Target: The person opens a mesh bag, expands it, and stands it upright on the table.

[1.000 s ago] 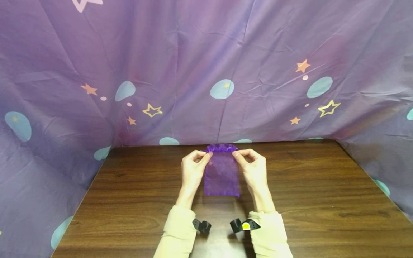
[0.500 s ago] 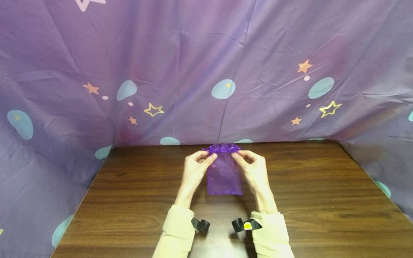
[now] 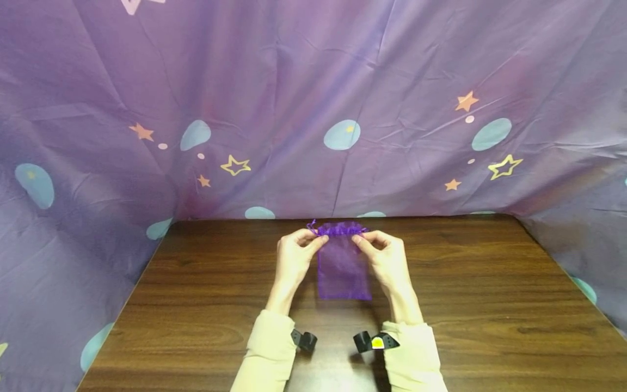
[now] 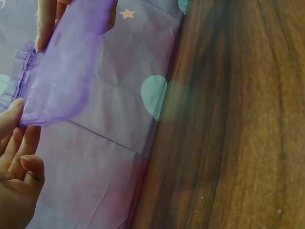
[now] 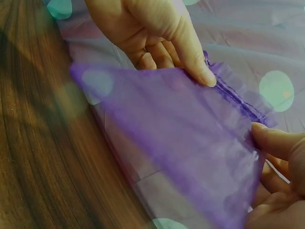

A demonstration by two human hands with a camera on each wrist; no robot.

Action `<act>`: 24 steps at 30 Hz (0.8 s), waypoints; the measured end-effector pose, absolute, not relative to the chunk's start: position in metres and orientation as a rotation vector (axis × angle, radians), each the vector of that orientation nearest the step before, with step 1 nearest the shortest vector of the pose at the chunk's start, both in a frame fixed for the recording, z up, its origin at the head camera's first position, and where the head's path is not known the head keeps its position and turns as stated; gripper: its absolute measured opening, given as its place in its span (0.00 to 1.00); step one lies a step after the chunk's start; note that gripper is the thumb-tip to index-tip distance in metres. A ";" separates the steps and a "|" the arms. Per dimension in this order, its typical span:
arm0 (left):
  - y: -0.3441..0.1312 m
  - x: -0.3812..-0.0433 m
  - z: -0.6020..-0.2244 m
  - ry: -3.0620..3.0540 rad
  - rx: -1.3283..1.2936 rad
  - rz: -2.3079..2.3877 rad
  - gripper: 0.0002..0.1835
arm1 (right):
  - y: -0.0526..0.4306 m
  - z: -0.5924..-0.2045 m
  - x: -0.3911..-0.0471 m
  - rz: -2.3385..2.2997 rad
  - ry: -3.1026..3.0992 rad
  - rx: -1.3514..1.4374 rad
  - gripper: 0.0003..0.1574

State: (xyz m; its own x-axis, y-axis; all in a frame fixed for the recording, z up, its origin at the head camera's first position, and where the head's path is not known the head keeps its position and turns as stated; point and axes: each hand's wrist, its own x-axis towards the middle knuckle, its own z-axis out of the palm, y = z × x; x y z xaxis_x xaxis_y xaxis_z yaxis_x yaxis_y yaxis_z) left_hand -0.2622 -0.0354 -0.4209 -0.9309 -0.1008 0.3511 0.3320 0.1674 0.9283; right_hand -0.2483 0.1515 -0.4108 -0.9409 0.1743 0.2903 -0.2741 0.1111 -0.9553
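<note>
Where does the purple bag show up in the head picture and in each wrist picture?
Head: purple bag, below centre and slightly right, between the left hand and right hand.
Left wrist: purple bag, upper left, running off the top edge.
Right wrist: purple bag, across the middle, down to the bottom edge.
Shared landmark: brown table, low in head, right in left wrist, left in right wrist.

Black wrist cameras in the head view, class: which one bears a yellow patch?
The right wrist camera bears yellow; the left wrist camera shows only black.
</note>
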 end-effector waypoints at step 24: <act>-0.034 -0.263 -0.423 -2.028 -0.168 -1.980 0.09 | 0.138 -0.379 -0.226 1.848 -2.095 0.029 0.07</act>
